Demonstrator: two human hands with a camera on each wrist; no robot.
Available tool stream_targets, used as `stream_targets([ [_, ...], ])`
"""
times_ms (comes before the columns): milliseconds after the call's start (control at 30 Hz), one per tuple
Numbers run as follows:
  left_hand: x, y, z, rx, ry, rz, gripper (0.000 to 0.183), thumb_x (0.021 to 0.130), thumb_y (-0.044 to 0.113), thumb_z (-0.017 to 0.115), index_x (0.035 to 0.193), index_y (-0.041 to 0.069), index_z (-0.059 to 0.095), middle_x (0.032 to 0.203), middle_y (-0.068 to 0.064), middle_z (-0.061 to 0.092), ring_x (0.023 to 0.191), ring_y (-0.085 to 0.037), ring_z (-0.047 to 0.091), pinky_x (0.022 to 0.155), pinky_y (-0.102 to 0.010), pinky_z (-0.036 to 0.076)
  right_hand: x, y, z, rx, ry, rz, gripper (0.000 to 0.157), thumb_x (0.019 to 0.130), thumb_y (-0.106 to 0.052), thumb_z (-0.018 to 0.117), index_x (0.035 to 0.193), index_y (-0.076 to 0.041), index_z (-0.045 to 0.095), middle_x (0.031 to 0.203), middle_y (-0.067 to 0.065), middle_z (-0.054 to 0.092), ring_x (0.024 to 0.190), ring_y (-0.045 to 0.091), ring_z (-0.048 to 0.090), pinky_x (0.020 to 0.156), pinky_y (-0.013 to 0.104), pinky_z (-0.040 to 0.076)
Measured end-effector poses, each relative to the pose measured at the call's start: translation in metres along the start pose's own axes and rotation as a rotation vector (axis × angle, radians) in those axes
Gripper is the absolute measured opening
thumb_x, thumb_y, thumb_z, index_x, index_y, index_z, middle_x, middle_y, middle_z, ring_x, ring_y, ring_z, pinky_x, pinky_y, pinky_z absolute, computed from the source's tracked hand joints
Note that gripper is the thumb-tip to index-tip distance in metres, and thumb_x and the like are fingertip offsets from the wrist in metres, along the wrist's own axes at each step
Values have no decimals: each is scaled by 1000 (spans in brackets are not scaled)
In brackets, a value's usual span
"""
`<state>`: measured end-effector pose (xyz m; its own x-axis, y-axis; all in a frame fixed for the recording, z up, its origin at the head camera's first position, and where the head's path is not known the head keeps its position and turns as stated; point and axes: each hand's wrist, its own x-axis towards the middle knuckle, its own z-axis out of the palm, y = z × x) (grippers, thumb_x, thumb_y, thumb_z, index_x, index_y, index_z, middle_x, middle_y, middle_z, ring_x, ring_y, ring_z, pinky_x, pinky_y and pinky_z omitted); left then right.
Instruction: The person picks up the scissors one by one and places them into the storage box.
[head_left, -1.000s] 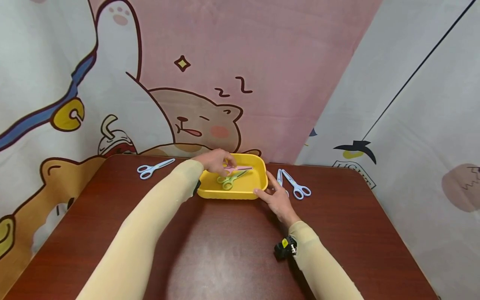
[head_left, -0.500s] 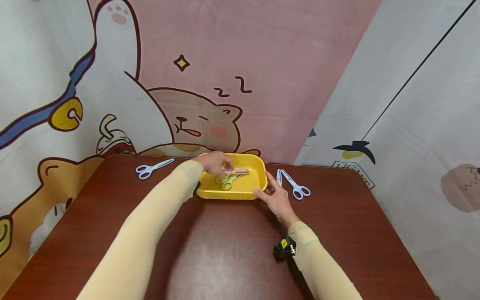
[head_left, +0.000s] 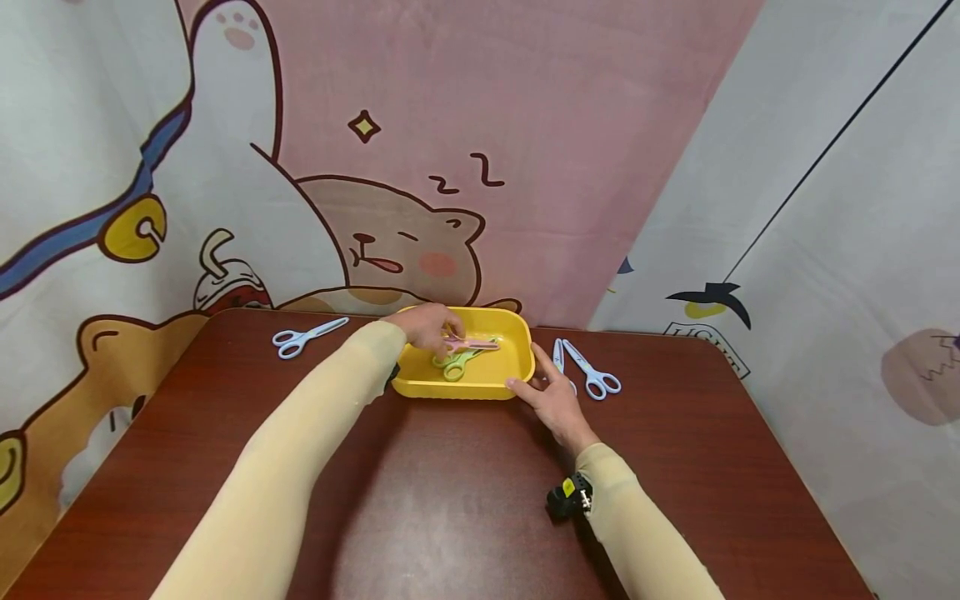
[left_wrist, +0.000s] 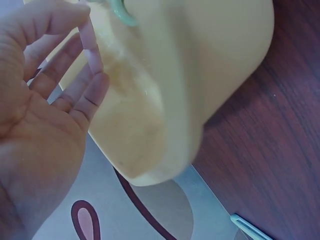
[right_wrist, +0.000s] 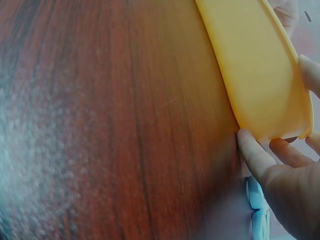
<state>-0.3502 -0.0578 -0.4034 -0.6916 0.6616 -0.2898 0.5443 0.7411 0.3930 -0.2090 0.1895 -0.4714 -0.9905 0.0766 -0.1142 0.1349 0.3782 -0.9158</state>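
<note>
My left hand [head_left: 431, 328] reaches over the yellow tray's far left side and pinches the pink scissors [head_left: 480, 344] by the handle end, blades pointing right. In the left wrist view a pink strip shows between thumb and fingers of the left hand [left_wrist: 50, 85]. Green scissors [head_left: 454, 371] lie in the yellow tray [head_left: 457, 390], partly overlapped by the pink ones. My right hand [head_left: 557, 407] holds the tray's near right corner, thumb at the front and fingers along the right wall. The right wrist view has the right hand [right_wrist: 292, 185] at the tray's end.
Light blue scissors [head_left: 307, 337] lie at the table's back left. Beyond the right hand rest two more light blue pairs, the outer scissors [head_left: 592, 372] and the inner scissors [head_left: 558, 357], partly hidden. A patterned cloth [head_left: 585, 150] hangs behind the brown table [head_left: 435, 508].
The left hand and the pink scissors have dropped slightly in the tray, over the green pair. The right hand and tray have stayed nearly still.
</note>
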Motion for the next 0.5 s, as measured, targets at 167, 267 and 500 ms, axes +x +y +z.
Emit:
stream_targets([
  [167,-2,-1,0,-16,-1,-51,44,89,14,77,133,13,69,134,-7,65,116,-26,56,102,-40,45,0,0,1,1,0,3,91,90,-34,81,164,-29,29,152,15,49,133,35,53,110,49,45],
  [267,-2,-3,-1,-4,8,-58,45,90,16,76,134,14,69,136,-8,64,118,-26,55,103,-42,45,-1,0,1,-1,4,-1,91,90,-35,81,164,-29,29,153,15,49,133,35,53,110,48,46],
  [500,-11,-6,-8,2,8,-19,43,92,20,74,134,12,68,137,-15,63,126,-32,56,105,-47,46,-1,-1,1,-1,-1,-5,89,92,-34,79,164,-29,28,153,16,48,133,36,53,109,49,46],
])
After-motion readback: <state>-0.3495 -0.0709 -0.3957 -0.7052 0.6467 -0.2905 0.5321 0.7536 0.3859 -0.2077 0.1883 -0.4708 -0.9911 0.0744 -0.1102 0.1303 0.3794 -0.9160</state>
